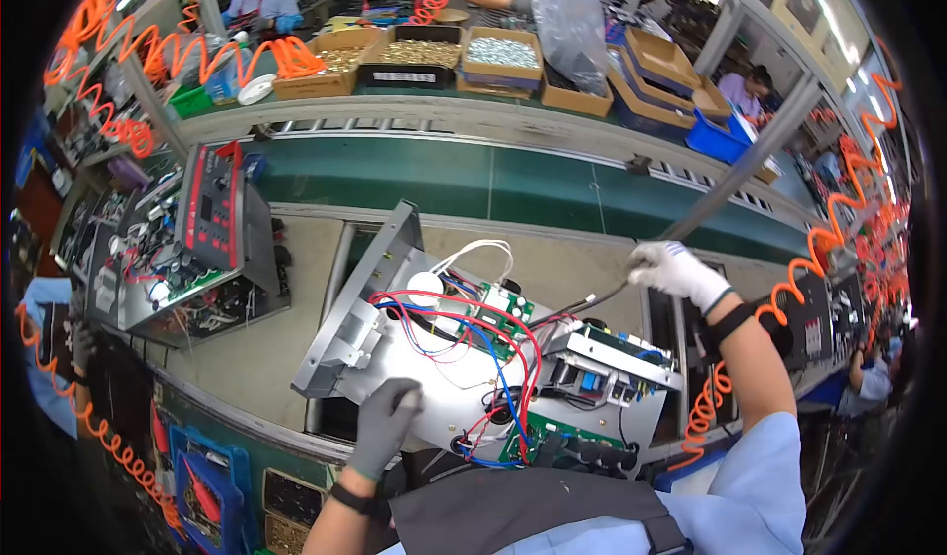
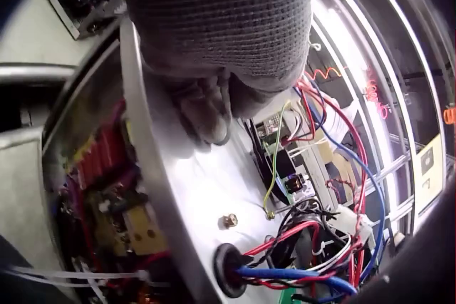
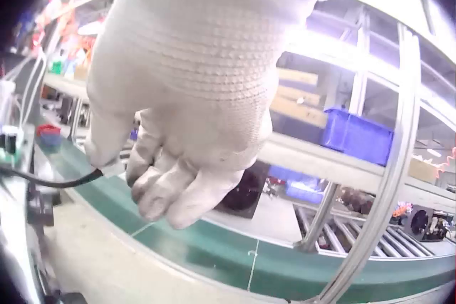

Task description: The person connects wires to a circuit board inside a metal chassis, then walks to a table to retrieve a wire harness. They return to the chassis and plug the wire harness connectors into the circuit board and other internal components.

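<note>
My right hand [image 1: 681, 271], in a white glove, pinches the end of a black cable [image 1: 604, 296] above the bench, right of the metal chassis. In the right wrist view the cable [image 3: 53, 181] runs from the left to the thumb and fingers. The grey-gloved left hand [image 1: 387, 422] is at the near left of the chassis [image 1: 424, 358], its fingers curled with the tips down at the bare plate [image 2: 206, 197]. Red and blue wires [image 1: 523, 377] loop over the chassis between circuit boards. A grey panel [image 1: 360, 298] stands along its left side.
Another opened unit with a red-edged control panel [image 1: 212, 210] stands at the left. Beyond the bench runs a green conveyor belt [image 1: 444, 175], with boxes of small parts [image 1: 419, 50] on a shelf above. Orange coiled hoses [image 1: 819, 249] hang at both sides. A metal post [image 1: 750, 160] slants at right.
</note>
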